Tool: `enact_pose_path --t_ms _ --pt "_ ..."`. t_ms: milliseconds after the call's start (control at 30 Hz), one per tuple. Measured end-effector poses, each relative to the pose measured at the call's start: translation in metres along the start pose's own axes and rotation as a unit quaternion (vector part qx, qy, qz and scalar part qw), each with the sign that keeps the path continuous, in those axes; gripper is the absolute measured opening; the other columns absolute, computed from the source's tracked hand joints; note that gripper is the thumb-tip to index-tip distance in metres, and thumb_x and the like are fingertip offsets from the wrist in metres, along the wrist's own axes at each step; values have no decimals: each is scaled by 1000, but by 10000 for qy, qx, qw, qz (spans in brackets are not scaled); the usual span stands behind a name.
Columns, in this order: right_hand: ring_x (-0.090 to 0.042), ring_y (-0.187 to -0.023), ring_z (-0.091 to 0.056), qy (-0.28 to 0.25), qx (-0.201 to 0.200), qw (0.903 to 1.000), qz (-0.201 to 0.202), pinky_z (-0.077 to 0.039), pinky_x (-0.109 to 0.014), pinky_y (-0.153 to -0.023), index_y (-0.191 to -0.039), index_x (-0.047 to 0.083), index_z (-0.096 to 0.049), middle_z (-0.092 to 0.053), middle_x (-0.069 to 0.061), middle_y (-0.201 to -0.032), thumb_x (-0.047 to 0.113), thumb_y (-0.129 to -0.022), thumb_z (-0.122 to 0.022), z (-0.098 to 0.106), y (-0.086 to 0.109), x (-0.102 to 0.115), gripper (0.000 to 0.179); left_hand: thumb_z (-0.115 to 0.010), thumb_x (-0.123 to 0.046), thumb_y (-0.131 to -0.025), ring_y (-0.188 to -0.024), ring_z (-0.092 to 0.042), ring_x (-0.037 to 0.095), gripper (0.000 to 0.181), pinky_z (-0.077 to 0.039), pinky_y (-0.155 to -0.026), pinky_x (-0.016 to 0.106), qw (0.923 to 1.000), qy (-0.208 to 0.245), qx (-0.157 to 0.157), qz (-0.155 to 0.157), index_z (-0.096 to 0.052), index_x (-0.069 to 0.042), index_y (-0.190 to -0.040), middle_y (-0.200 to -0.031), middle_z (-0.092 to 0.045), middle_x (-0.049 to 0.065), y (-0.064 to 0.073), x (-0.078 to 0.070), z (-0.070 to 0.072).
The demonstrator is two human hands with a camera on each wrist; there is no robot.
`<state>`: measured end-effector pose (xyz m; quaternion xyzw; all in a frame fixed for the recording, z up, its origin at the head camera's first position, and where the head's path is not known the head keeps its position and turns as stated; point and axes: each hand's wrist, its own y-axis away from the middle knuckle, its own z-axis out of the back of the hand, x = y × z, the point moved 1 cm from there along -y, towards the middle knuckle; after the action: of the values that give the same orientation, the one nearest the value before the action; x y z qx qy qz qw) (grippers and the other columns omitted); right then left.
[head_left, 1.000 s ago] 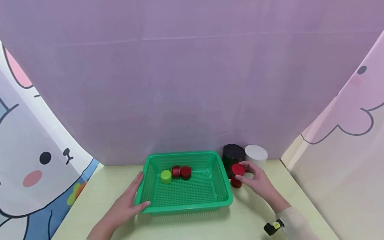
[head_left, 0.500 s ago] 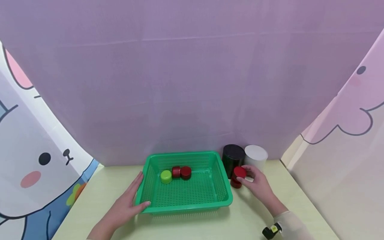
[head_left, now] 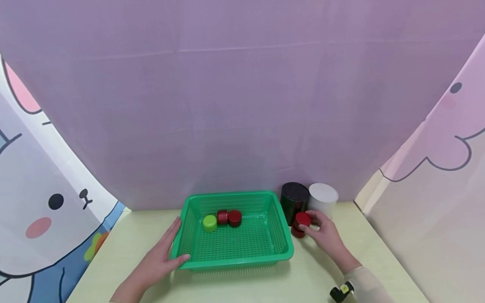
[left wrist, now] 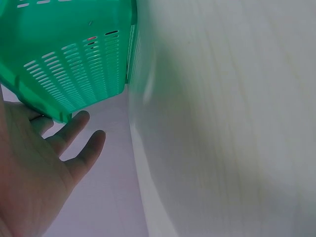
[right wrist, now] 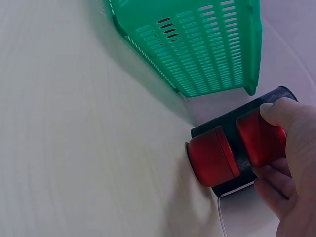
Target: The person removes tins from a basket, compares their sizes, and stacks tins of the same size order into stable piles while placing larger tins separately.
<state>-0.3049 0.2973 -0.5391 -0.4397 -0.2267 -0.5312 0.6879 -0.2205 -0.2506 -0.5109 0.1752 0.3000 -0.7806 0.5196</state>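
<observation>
Thumb and fingertips of my right hand (head_left: 327, 235) pinch a small red tin (head_left: 302, 219). In the right wrist view a narrow gap parts this held tin (right wrist: 260, 137) from a second red tin (right wrist: 211, 157), which stands on the table below it. My left hand (head_left: 157, 263) rests at the left end of a green perforated basket (head_left: 236, 264), its fingers fairly straight along the side and the thumb by the near rim. Inside the basket are a lime-green tin (head_left: 209, 223) and two red tins, one on its side (head_left: 222, 217) and one upright (head_left: 235, 218).
Just behind the pinched tin stand a black canister (head_left: 294, 198) and a white canister (head_left: 323, 197). A purple cloth (head_left: 242, 105) rises behind the pale table (head_left: 223, 290), and printed cloths flank both sides.
My right hand has shifted slightly right and then down, bringing its red tin closer over the standing one. The left hand and basket stay in place.
</observation>
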Motion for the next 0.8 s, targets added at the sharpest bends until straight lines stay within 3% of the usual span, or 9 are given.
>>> enact_pose_path --t_ms 233,567,800 --pt "-31 -106 -74 54 -89 9999 109 -62 -49 -96 -135 -3 -70 -77 -12 -119 8 -95 -89 -3 -1 -1 46 -84 -42 -99 -161 -29 52 107 -39 -117 73 10000 -35 14 18 -20 -11 -178 -184 -20 15 0 0 0" --pt "-28 -105 -73 109 -108 9998 112 -61 -35 -93 -134 -2 -70 -77 -12 -119 6 -94 -89 -7 1 -3 45 -83 -44 -100 -161 -30 52 107 -40 -117 74 9999 -89 46 69 -19 -11 -178 -184 -19 15 0 1 0" --pt "-30 -108 -73 34 -51 10000 36 -62 -38 -93 -135 -2 -69 -76 -13 -122 8 -96 -88 -6 0 -5 45 -84 -42 -99 -161 -29 52 107 -39 -117 74 10000 10 22 22 -19 -11 -178 -183 -19 17 0 0 0"
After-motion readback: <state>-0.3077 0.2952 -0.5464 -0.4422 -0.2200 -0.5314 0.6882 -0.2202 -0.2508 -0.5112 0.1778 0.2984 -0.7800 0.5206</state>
